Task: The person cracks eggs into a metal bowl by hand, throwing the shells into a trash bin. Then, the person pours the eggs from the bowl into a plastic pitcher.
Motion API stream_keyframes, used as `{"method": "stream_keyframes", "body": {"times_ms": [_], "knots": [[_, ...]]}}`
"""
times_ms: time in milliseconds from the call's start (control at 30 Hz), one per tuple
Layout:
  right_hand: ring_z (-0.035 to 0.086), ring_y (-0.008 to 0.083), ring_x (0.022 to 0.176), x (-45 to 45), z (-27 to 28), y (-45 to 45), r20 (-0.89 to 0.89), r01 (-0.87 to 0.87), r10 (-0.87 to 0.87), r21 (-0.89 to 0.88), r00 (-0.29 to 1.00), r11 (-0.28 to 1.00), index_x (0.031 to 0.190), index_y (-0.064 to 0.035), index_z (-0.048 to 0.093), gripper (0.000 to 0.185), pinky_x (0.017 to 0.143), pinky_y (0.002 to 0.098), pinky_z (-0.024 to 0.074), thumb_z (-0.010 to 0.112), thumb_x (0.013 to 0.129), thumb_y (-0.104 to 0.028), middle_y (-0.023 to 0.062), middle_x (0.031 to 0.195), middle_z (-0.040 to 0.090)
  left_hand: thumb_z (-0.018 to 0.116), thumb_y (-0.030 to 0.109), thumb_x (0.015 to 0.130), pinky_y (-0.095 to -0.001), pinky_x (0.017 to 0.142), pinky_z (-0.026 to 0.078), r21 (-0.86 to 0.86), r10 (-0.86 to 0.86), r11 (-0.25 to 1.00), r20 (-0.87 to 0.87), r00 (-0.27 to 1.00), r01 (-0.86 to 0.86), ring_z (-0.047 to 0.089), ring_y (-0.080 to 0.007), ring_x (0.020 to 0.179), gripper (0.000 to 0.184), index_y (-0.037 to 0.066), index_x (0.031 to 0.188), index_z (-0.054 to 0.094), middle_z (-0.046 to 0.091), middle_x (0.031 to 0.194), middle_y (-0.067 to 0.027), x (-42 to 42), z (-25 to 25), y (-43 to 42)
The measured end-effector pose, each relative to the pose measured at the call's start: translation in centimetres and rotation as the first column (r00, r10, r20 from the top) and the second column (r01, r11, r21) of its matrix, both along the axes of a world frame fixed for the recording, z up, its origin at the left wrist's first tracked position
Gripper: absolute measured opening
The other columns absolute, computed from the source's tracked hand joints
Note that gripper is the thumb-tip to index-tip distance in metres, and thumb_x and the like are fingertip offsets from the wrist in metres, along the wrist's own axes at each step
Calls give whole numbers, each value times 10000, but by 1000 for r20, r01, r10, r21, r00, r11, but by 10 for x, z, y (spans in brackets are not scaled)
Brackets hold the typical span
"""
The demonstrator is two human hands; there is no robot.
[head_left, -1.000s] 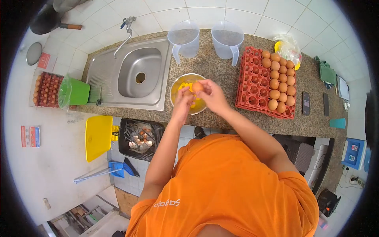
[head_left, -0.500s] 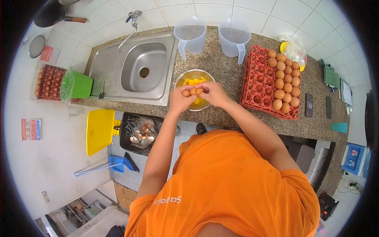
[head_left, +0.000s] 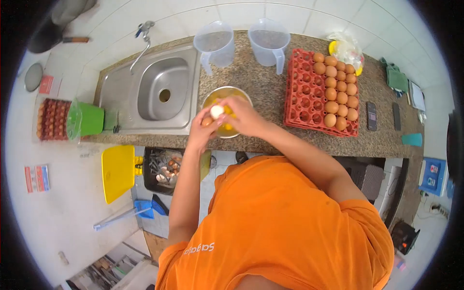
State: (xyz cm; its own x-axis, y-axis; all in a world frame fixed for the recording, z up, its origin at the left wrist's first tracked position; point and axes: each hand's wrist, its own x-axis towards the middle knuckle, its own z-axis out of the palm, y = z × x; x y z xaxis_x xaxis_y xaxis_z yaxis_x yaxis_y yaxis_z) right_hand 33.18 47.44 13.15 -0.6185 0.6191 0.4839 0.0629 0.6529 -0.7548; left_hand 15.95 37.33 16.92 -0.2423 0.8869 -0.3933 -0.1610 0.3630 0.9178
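My left hand [head_left: 197, 129] is closed around a brown egg [head_left: 207, 121] at the left rim of the metal bowl [head_left: 249, 99]. An eggshell [head_left: 217, 111] sits between my two hands, its white inside turned up. My right hand [head_left: 243, 116] grips this shell with bent fingers over the bowl; the fingertips of both hands are close together. Yellow yolks [head_left: 227, 126] lie in the bowl beneath, partly hidden by my hands. To the right, several brown eggs [head_left: 330, 94] fill part of a stack of red egg trays [head_left: 303, 92].
Two clear jugs [head_left: 215, 46] [head_left: 268, 46] stand behind the bowl. A steel sink [head_left: 164, 79] is on the left. Below it, an open bin [head_left: 164, 169] holds shells. A green container [head_left: 92, 119], another egg stack [head_left: 52, 119] and a phone [head_left: 371, 116] are also there.
The cracked egg between my hands has come apart, so a shell's white inside now shows. Both hands have shifted toward the bowl's left side. The whole view has moved slightly.
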Motion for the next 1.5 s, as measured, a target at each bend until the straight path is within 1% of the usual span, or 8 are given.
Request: {"method": "stream_keyframes", "body": {"times_ms": [200, 367, 633, 733, 900, 1100, 1267, 1500], "knots": [[625, 376, 1152, 68, 85, 41, 240, 216, -271, 232, 932, 948, 1190, -85, 673, 380, 964, 526, 493, 738, 885, -303, 124, 1196, 682, 785, 193, 951, -154, 558, 391, 223, 194, 898, 575, 795, -380, 482, -52, 743, 644, 155, 1505, 460, 613, 1363, -94, -55, -55, -105], [637, 333, 1067, 198, 65, 134, 522, 416, -785, 665, 334, 620, 1105, -102, 714, 226, 863, 501, 523, 578, 925, -101, 92, 1135, 660, 702, 330, 1031, -248, 653, 474, -39, 713, 694, -109, 693, -719, 616, -94, 845, 427, 66, 1351, 601, 722, 1088, -43, -167, -151, -251], [689, 366, 1010, 206, 103, 172, 698, 427, -548, 367, 461, 826, 1169, -37, 609, 389, 871, 463, 561, 757, 820, -125, 143, 1111, 700, 626, 423, 1053, -381, 940, 487, 0, 564, 777, 443, 697, -629, 636, -211, 1073, 353, 101, 1196, 629, 676, 1155, -64, -112, -87, -158], [695, 316, 1072, 146, 122, 115, 297, 563, -505, -156, 811, 812, 1216, -30, 616, 388, 931, 425, 556, 764, 880, -156, 146, 1137, 717, 548, 426, 1080, -392, 1024, 460, 103, 347, 864, 589, 730, -494, 608, -248, 1157, 456, 55, 1341, 596, 652, 1225, -101, -49, -35, -81], [657, 290, 1214, 30, 45, 5, -69, 168, -176, -101, 982, 981, 1326, -38, 603, 403, 1036, 412, 513, 717, 942, -88, 155, 1294, 682, 493, 449, 1089, -378, 1038, 465, 145, 128, 945, 657, 743, -292, 599, -236, 1210, 531, 25, 1408, 517, 625, 1311, -124, 7, -37, 7], [669, 292, 1193, 7, -11, -13, 5, 14, -13, -460, 1000, 888, 1362, -31, 587, 382, 1034, 419, 519, 654, 1017, -182, 162, 1274, 689, 535, 290, 1058, -366, 1043, 482, 63, 117, 985, 462, 879, -164, 603, -210, 1234, 433, 65, 1428, 522, 618, 1357, -88, 21, -49, 10], [731, 189, 975, 18, -16, 17, -191, -207, 106, -964, 976, 168, 1315, -12, 591, 333, 832, 302, 593, 549, 1109, -270, 114, 1134, 699, 729, 79, 914, -306, 954, 519, 317, -52, 937, -300, 952, 151, 640, -147, 1144, 400, 67, 1303, 636, 678, 1242, -81, 12, -52, 10], [738, 185, 892, 20, -9, 19, -70, -146, 217, -921, 974, 360, 1286, -6, 581, 328, 799, 308, 597, 709, 1008, -124, 141, 1054, 730, 856, 116, 809, -272, 809, 554, 110, -129, 972, -492, 861, 208, 688, -101, 897, 351, 56, 1128, 723, 751, 971, -34, -4, -46, 19]]}}
